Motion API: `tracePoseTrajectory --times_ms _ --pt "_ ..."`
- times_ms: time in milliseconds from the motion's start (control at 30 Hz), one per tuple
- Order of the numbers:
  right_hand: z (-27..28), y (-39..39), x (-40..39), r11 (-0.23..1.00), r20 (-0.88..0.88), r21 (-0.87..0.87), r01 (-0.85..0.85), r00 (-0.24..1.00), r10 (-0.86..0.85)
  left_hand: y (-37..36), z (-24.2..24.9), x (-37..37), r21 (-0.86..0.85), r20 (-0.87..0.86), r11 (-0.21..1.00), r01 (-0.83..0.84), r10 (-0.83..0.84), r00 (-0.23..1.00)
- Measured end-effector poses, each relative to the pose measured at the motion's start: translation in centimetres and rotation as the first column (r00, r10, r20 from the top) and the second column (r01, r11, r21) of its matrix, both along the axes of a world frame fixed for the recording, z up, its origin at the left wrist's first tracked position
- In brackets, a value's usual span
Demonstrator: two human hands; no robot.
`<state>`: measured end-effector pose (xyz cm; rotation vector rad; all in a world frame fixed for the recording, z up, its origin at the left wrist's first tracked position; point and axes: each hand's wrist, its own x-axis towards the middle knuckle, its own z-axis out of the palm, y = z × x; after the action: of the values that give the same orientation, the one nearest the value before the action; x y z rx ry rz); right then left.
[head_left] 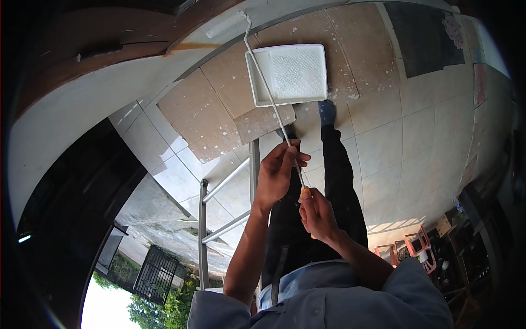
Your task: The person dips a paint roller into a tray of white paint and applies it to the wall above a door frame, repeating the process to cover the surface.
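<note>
A long-handled paint roller (270, 96) runs from my hands up to the wall, where its white roller head (227, 25) lies against the pale surface. My left hand (279, 170) is closed around the thin rod. Lower down, my right hand (318, 213) grips the roller's orange handle end. Beyond my hands, a white paint tray (298, 74) with a textured, paint-covered bed rests on cardboard on the floor. The rod passes over the tray's left part.
Paint-spotted cardboard (219, 112) covers the tiled floor along the wall. A metal ladder (203, 236) stands at the lower left, near my left arm. My feet are just below the tray. Red chairs (419, 247) and clutter stand at the lower right.
</note>
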<state>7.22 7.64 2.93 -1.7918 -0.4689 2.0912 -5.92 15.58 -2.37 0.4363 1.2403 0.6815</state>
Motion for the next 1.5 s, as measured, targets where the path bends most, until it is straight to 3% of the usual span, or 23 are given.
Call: tracePoseTrajectory --times_ms 167,333,500,533,667,900,1100,1200,1367,1500 --pt "-5.5 1.7 -0.6 1.000 0.025 -0.014 -0.007 1.000 0.007 -0.4 -2.4 -1.2 -0.008 -0.215 1.000 0.029 -0.030 0.976" --pt "-5.1 -0.4 1.3 0.999 0.007 0.016 -0.037 0.999 0.036 -4.5 -2.5 -5.1 -0.090 -0.285 0.996 0.012 -0.037 0.958" --pt "-7.8 0.4 1.0 0.992 0.096 0.034 -0.122 0.988 0.118 -9.0 -0.9 -8.4 -0.201 -0.411 0.980 0.016 -0.099 0.906" --pt "-10.2 0.3 0.3 0.996 0.071 0.089 -0.031 0.997 0.024 -9.5 -0.4 -8.8 -0.212 -0.438 0.977 0.009 -0.104 0.893" --pt "-16.5 2.4 -0.9 0.996 0.091 0.090 0.009 0.996 -0.017 -11.4 1.1 -9.6 -0.226 -0.475 0.973 -0.056 -0.060 0.878" --pt "-14.5 -1.0 1.0 0.979 0.035 0.205 0.022 0.999 -0.030 -14.4 1.2 -9.4 -0.283 -0.515 0.952 -0.119 -0.046 0.856" --pt "-21.5 3.0 1.0 0.983 0.131 0.166 -0.075 0.990 0.053 -14.2 1.4 -8.4 -0.299 -0.527 0.950 -0.093 -0.083 0.846" --pt "-21.6 3.2 1.4 0.982 0.158 0.145 -0.125 0.982 0.101 -14.2 1.8 -8.2 -0.294 -0.538 0.953 -0.075 -0.100 0.837" --pt "-16.1 -0.1 2.2 0.984 0.009 0.167 0.054 0.998 -0.057 -14.3 1.8 -7.9 -0.293 -0.528 0.954 -0.068 -0.102 0.843" --pt "-16.6 0.2 2.1 0.980 0.049 0.195 0.044 0.997 -0.055 -13.7 1.9 -7.3 -0.286 -0.515 0.956 -0.065 -0.097 0.852"
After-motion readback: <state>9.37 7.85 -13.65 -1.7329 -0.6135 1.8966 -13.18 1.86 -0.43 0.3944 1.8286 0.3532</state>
